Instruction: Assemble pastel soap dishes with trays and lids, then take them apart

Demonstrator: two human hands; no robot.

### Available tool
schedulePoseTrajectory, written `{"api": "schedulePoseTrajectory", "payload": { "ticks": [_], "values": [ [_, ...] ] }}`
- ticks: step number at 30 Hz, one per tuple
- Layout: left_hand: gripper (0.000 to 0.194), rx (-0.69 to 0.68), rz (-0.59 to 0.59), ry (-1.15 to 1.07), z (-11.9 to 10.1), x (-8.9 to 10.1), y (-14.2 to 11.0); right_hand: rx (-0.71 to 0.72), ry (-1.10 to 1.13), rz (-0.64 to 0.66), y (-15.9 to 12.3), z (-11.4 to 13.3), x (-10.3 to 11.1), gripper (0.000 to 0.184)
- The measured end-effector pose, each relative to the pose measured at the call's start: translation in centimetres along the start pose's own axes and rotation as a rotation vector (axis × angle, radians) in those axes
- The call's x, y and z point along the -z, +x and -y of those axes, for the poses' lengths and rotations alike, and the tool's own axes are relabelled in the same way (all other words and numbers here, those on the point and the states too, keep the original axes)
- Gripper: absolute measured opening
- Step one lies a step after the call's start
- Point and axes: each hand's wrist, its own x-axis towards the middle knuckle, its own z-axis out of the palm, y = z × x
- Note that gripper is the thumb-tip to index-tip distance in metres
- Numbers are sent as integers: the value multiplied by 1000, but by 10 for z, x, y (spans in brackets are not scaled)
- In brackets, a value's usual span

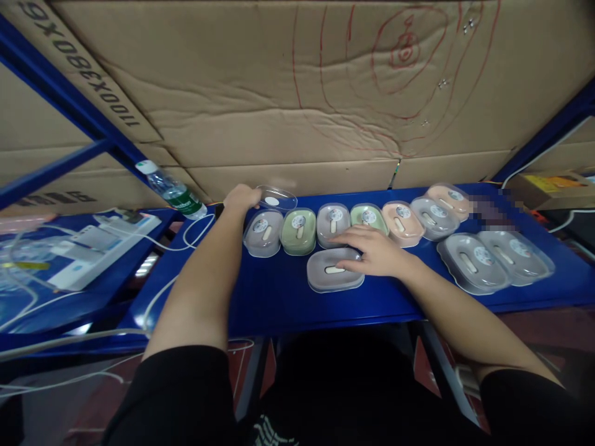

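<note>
My left hand reaches to the back left of the blue table, its fingers closed on the edge of a clear plastic lid with a white round sticker. My right hand is over a greyish-pink soap box at the front middle, fingers spread apart and thumb at its white slot piece. Whether the fingertips press on the box I cannot tell. No sticker shows on this box. Behind it stands a row of lidded boxes: a grey one, a green one, another grey one, a second green one and a peach one.
To the right are more lidded boxes, among them a grey one at the front. A water bottle leans at the back left. White cables run along the left. A cardboard wall closes off the back.
</note>
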Motion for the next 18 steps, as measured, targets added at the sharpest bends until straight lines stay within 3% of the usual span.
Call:
{"api": "schedulePoseTrajectory", "payload": {
  "ticks": [5, 9, 15, 18],
  "values": [
    [41, 74, 84, 1, -3, 1, -4, -27, 24, 130, 0, 6, 4, 56],
    [54, 84, 125, 2, -7, 2, -13, -58, 84, 263, 0, 10, 7, 79],
    [67, 9, 76, 126, -7, 3, -18, -2, 106, 358, 1, 13, 6, 95],
    [73, -16, 77, 162, -7, 3, -21, 3, 85, 383, 2, 13, 4, 91]
  ]
}}
